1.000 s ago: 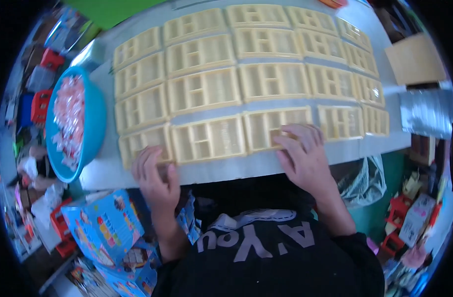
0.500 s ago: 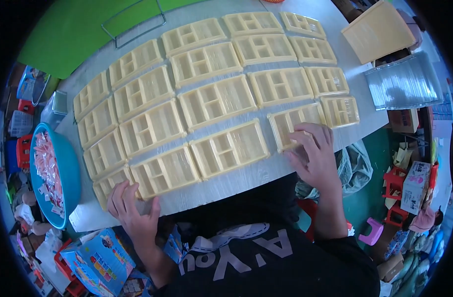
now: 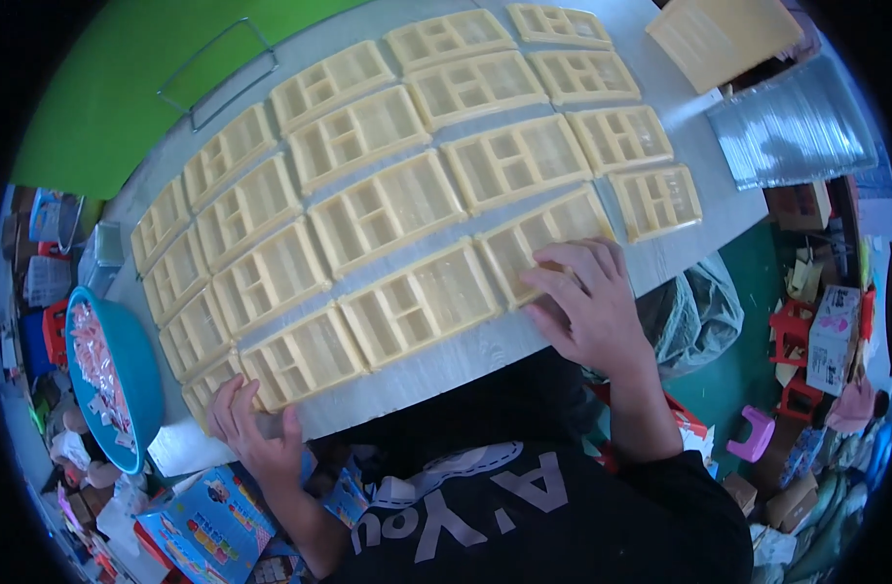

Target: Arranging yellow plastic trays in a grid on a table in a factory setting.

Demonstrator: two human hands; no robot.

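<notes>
I have the right hand (image 3: 587, 302) over the near side of a cream compartment tray (image 3: 555, 229) in the front row, fingers bent onto it, thumb low by its near edge. The tray lies under this grip and reaches beyond it; whether the fingers clench its rim I can't make out. My left hand (image 3: 256, 428) is at the row's leftmost tray (image 3: 204, 387), fingertips over its near part, thumb spread away; that grip's hold is also unclear to me. Both trays rest on the bench (image 3: 436, 362).
</notes>
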